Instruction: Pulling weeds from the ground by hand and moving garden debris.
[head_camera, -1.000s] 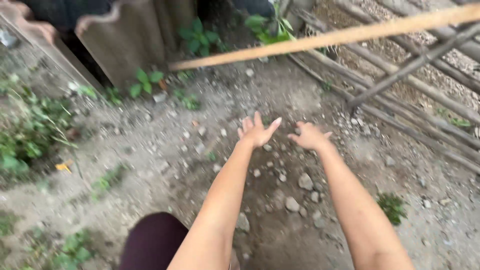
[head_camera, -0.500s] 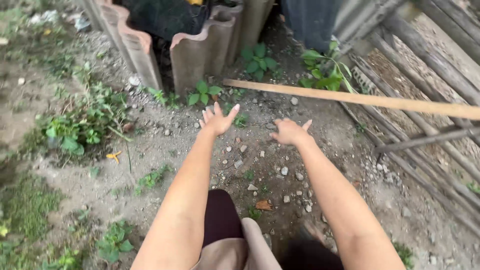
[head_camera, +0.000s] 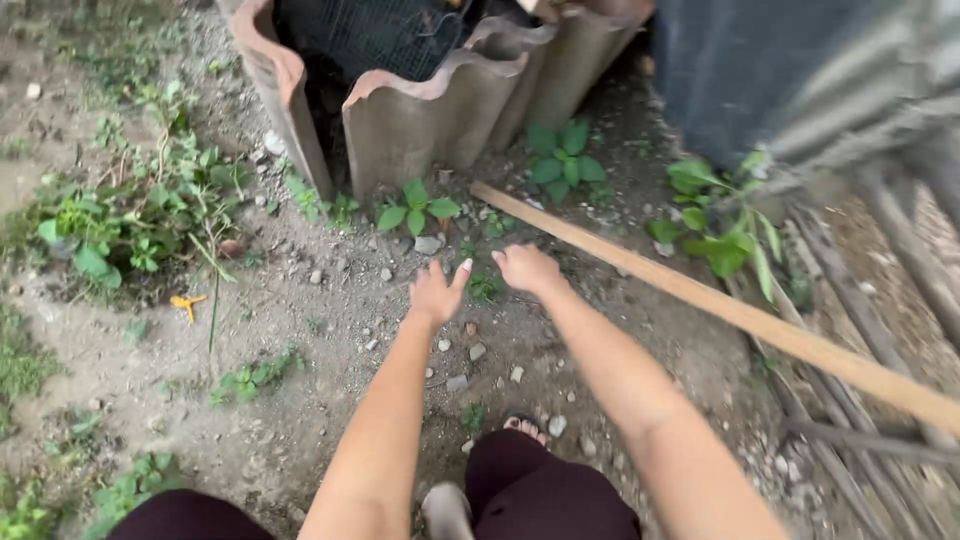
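Landmark: wooden pole (head_camera: 720, 305), lying slantwise on the ground (head_camera: 300, 330).
Left hand (head_camera: 436, 292): fingers spread wide, palm down, holding nothing; just short of the pole's near end.
Right hand (head_camera: 527, 268): loosely curled, empty; nearer the pole's end, not touching.
Progress: pole not gripped; both hands only stretched out toward it, grasp and lift left to do.
Count: one pole, two hands, corrugated roof sheets (head_camera: 440, 115) leaning beyond the pole's end, number unclear.
Around: small stones and weeds (head_camera: 415, 208) beside the pole's end.
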